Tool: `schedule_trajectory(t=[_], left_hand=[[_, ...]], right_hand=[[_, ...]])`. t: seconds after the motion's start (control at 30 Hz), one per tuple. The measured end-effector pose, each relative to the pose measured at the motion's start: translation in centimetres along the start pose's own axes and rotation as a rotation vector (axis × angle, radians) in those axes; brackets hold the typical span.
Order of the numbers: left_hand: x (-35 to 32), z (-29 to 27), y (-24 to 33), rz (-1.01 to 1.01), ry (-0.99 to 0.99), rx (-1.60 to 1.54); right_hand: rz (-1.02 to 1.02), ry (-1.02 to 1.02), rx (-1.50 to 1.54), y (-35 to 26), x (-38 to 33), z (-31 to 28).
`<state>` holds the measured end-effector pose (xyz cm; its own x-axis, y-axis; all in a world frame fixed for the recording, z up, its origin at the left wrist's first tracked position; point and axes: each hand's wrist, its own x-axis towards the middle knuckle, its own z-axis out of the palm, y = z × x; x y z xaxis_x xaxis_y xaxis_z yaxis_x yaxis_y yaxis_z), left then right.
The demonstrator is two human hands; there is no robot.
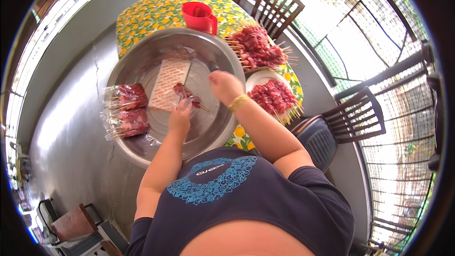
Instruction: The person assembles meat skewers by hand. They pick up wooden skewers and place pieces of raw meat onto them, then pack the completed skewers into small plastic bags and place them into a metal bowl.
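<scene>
A wide metal basin stands in front of me on the table. Inside it, my left hand is closed around a small bunch of meat skewers, their bare stick ends pointing lower right. The meat lies over the edge of a white pack with red print. My right hand is curled over the basin's right side; whatever its fingers hold is hidden. Just beyond it, a dark narrow object rests against the wall. Two clear bags of skewered meat lie over the left rim.
Right of the basin, raw meat skewers are piled high, with more skewers on a white plate nearer me. A red pitcher stands behind the basin on the lemon-patterned tablecloth. Wooden chairs surround the table's right side.
</scene>
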<state>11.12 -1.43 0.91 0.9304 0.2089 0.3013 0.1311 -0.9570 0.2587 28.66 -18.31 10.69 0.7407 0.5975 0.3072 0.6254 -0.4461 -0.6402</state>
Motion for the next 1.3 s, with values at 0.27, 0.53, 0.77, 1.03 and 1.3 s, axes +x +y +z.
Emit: schedule_trajectory(t=[0.27, 0.53, 0.77, 1.03, 1.3], left_hand=[[0.0, 0.0, 0.4, -0.043, -0.143, 0.044], [-0.2, 0.4, 0.1, -0.044, -0.060, 0.026], [-0.3, -0.3, 0.0, -0.048, -0.056, 0.024], [-0.6, -0.2, -0.2, -0.073, -0.107, 0.024], [-0.6, 0.2, -0.2, -0.057, -0.084, -0.012]], right_hand=[[0.768, -0.398, -0.639, 14.7, -11.1, -16.5], [0.771, -0.140, -0.481, 15.5, -18.1, -13.4], [0.793, -0.047, -0.414, 17.6, -18.2, -13.2], [0.843, -0.014, -0.370, 18.5, -17.6, -14.0], [1.013, -0.146, -0.010, 18.4, -17.5, -13.6]])
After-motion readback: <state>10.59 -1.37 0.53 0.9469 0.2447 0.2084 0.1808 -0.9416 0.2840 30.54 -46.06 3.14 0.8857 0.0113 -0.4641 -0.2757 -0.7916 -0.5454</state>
